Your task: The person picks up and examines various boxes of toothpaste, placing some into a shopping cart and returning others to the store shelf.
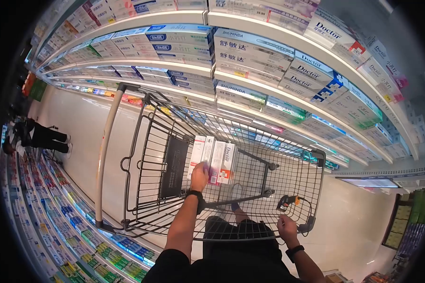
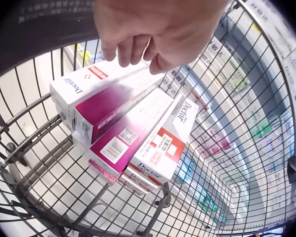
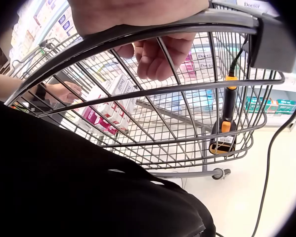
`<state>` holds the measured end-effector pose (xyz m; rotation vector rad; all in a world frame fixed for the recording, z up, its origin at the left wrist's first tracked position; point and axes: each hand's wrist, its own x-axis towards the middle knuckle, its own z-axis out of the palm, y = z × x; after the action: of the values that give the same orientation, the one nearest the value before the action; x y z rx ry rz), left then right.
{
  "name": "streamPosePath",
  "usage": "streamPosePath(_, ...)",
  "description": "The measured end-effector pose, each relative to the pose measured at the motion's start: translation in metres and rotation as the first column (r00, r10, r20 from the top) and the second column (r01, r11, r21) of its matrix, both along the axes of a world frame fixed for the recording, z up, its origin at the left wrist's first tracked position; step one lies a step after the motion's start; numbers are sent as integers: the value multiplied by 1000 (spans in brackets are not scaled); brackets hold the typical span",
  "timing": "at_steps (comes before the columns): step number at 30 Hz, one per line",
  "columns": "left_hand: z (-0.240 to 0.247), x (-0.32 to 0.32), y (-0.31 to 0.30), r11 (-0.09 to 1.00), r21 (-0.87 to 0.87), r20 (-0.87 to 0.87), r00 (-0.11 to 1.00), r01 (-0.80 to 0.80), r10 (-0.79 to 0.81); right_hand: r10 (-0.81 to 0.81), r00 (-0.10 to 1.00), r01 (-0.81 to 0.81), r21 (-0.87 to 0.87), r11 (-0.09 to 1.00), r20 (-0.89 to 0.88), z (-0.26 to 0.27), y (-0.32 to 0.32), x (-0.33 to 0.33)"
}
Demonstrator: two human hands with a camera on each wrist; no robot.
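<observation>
Several toothpaste cartons lie side by side in the shopping cart point(image 1: 250, 233), against its child-seat end. White Doctor cartons point(image 1: 227, 162) point(image 2: 162, 148) flank magenta-and-white cartons point(image 2: 130, 133), one with a QR code. My left hand point(image 1: 199, 177) is over the end of the cartons; its loosely bent fingers point(image 2: 133, 49) are right at the top of a white Doctor carton point(image 2: 81, 86). My right hand point(image 1: 287, 228) grips the cart's near side rim point(image 3: 113, 37), its fingers point(image 3: 158, 64) curled over the bar to the inside.
A black-and-orange device point(image 3: 228, 113) with a cable hangs in the cart's near corner. Shelves of boxed toothpaste point(image 1: 250, 52) run along the cart's far side. More stocked shelves point(image 1: 56, 226) stand at lower left, with a person point(image 1: 42, 137) farther down the aisle.
</observation>
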<state>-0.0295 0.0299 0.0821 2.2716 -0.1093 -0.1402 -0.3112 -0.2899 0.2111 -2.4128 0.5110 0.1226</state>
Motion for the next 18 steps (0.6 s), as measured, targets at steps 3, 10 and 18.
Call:
streamPosePath(3, 18, -10, 16, 987, -48, -10, 988, 156, -157, -18, 1000, 18, -6, 1000, -12, 1, 0, -1)
streamPosePath(10, 111, -52, 47, 882, 2, -230, 859, 471, -458, 22, 986, -4, -109, 994, 167, -7, 1, -7)
streamPosePath(18, 189, -85, 88, 849, 53, -71, 850, 525, -521, -3, 987, 26, -145, 989, 158, -15, -3, -6)
